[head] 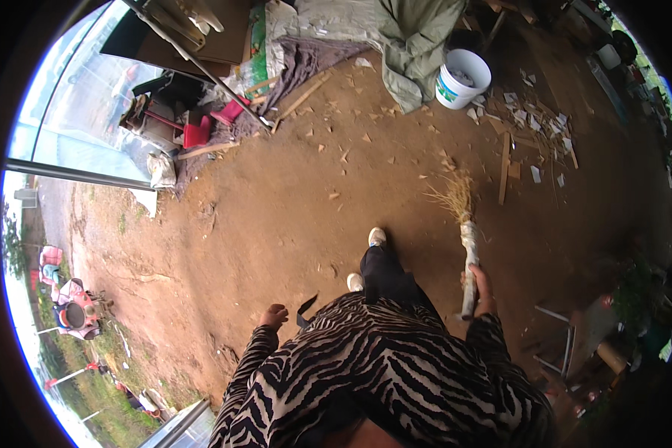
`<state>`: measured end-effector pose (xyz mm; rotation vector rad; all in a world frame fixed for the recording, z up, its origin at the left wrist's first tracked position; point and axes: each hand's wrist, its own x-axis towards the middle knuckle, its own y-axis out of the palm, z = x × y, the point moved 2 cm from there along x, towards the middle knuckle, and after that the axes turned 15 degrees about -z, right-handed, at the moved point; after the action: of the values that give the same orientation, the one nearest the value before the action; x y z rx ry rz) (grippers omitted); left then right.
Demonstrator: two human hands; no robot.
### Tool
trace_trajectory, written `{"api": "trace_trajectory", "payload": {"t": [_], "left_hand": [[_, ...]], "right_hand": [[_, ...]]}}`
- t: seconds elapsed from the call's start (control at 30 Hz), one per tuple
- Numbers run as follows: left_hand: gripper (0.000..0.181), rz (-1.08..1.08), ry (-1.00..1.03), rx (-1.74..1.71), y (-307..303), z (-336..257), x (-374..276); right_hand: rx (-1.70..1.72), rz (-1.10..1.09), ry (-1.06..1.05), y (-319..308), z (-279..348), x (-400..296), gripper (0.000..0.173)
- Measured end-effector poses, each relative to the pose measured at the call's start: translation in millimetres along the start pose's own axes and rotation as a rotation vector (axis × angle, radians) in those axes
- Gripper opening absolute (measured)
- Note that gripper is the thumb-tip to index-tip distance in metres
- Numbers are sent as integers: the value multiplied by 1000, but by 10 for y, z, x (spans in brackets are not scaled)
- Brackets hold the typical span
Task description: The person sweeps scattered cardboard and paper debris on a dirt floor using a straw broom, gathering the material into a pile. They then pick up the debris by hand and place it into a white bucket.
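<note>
My right hand (484,288) grips a short straw broom (469,241) by its handle, which is wrapped in something whitish. The worn bristles point away from me, over the dirt floor (291,224), and whether they touch it I cannot tell. My left hand (274,315) hangs at my left side with its fingers loosely curled and holds nothing that I can see. Small tan scraps lie scattered on the ground beyond the broom.
A white plastic bucket (463,78) stands beside a draped grey-green cloth (411,50). Wood strips and white scraps (532,123) lie right of it. Red boots (197,132) and a slanted pole (201,66) are at the far left. A metal frame (568,341) stands at my right.
</note>
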<state>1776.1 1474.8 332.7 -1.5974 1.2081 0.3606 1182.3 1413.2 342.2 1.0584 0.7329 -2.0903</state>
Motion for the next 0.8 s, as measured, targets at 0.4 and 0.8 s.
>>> {"api": "trace_trajectory", "payload": {"t": [0.4, 0.8], "left_hand": [[24, 87, 362, 235, -102, -1123, 1086], [35, 40, 412, 542, -723, -1827, 1026]], "right_hand": [[-435, 677, -153, 1498, 223, -135, 69], [-11, 115, 50, 1172, 1024, -305, 43]]}}
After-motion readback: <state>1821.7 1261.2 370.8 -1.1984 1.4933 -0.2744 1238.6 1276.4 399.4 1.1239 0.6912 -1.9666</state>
